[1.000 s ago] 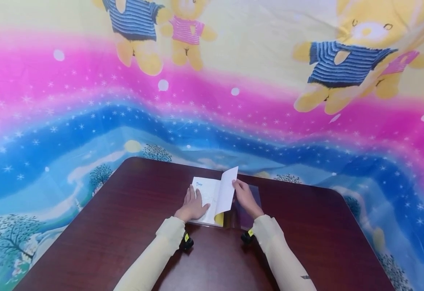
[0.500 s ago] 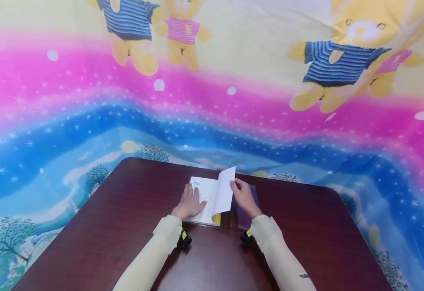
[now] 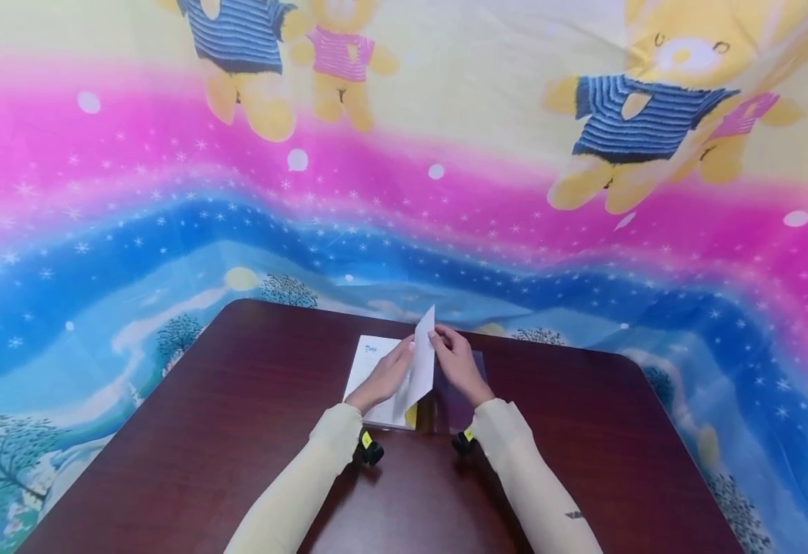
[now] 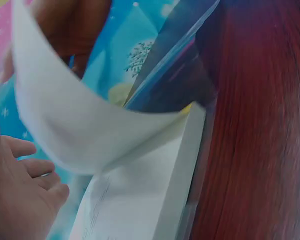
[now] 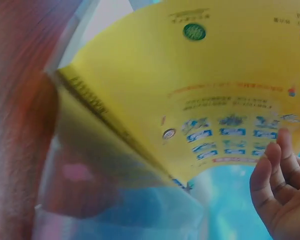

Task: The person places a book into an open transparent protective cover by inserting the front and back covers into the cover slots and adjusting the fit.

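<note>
A book (image 3: 375, 369) with white pages lies on the dark table, its yellow-backed cover (image 5: 140, 65) raised and curved. My right hand (image 3: 458, 363) pinches the raised cover's free edge between thumb and fingers. Near the inner white face of the cover (image 4: 75, 125) is my left hand (image 3: 385, 378), its fingers extended toward that edge; in the left wrist view the left hand (image 4: 25, 195) shows slightly bent fingers. A clear plastic sleeve (image 5: 115, 215) extends from the book's spine to the right, under my right hand.
The dark red-brown table (image 3: 238, 431) has rounded far corners. Behind it hangs a cloth (image 3: 404, 200) printed with bears, snowflakes and trees. Black wrist devices with yellow marks sit at both cuffs.
My left hand has lifted off the open page and moved right to the raised cover. The cover stands more upright, and my right hand has shifted slightly left with it.
</note>
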`<act>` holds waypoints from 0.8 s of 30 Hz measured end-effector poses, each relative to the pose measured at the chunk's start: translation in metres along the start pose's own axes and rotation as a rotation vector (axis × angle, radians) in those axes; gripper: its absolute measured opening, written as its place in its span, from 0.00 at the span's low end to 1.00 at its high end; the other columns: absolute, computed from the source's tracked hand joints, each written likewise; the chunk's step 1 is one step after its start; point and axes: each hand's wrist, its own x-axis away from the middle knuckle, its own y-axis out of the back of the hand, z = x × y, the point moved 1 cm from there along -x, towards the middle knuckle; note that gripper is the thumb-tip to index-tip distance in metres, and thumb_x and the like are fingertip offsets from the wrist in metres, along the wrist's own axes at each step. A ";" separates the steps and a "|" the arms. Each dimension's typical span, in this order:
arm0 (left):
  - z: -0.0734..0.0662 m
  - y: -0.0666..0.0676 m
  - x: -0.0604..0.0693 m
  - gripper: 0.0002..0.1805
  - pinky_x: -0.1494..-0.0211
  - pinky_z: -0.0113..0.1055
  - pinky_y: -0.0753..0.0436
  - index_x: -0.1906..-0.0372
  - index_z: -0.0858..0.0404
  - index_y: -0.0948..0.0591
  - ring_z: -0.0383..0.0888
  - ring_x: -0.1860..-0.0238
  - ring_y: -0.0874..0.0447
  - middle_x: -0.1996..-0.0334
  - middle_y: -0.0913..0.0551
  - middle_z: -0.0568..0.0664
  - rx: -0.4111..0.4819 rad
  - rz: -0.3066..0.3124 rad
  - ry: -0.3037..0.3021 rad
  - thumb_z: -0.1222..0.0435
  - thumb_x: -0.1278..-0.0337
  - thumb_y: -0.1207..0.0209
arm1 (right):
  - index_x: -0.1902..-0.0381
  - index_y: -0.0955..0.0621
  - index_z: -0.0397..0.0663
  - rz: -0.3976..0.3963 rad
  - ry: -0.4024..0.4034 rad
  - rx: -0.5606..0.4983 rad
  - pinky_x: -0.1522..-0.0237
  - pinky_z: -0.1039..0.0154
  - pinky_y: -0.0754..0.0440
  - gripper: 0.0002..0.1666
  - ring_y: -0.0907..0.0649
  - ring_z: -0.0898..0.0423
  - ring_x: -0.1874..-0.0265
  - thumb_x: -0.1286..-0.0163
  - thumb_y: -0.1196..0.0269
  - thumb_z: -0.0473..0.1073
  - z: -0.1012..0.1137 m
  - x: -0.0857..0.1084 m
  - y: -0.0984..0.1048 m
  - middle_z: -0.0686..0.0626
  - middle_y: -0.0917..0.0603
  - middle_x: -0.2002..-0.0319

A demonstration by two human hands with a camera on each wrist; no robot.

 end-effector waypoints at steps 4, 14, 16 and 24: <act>-0.003 -0.009 -0.003 0.36 0.24 0.59 0.38 0.17 0.51 0.49 0.57 0.22 0.42 0.19 0.43 0.53 0.017 -0.006 -0.030 0.40 0.20 0.69 | 0.31 0.24 0.42 0.022 0.001 -0.026 0.71 0.61 0.18 0.28 0.19 0.54 0.76 0.18 0.49 0.54 0.002 -0.003 0.004 0.37 0.16 0.66; -0.011 -0.016 -0.007 0.36 0.20 0.54 0.44 0.17 0.58 0.50 0.55 0.20 0.49 0.19 0.47 0.56 -0.015 -0.051 -0.106 0.45 0.19 0.66 | 0.27 0.30 0.40 0.075 -0.007 -0.022 0.50 0.37 0.16 0.29 0.15 0.32 0.57 0.18 0.47 0.48 -0.016 0.009 0.037 0.28 0.16 0.51; -0.011 -0.016 -0.008 0.36 0.19 0.54 0.45 0.17 0.59 0.50 0.55 0.19 0.49 0.18 0.47 0.55 -0.020 -0.054 -0.125 0.45 0.19 0.65 | 0.26 0.32 0.41 0.106 -0.021 0.003 0.46 0.40 0.17 0.30 0.15 0.34 0.50 0.19 0.46 0.48 -0.021 0.013 0.043 0.29 0.17 0.46; -0.013 -0.017 -0.015 0.35 0.19 0.51 0.46 0.18 0.58 0.46 0.53 0.19 0.51 0.18 0.48 0.53 -0.080 -0.059 -0.214 0.48 0.19 0.60 | 0.22 0.37 0.43 0.327 -0.020 0.302 0.31 0.38 0.29 0.43 0.33 0.38 0.26 0.26 0.37 0.54 -0.044 0.025 0.063 0.37 0.35 0.24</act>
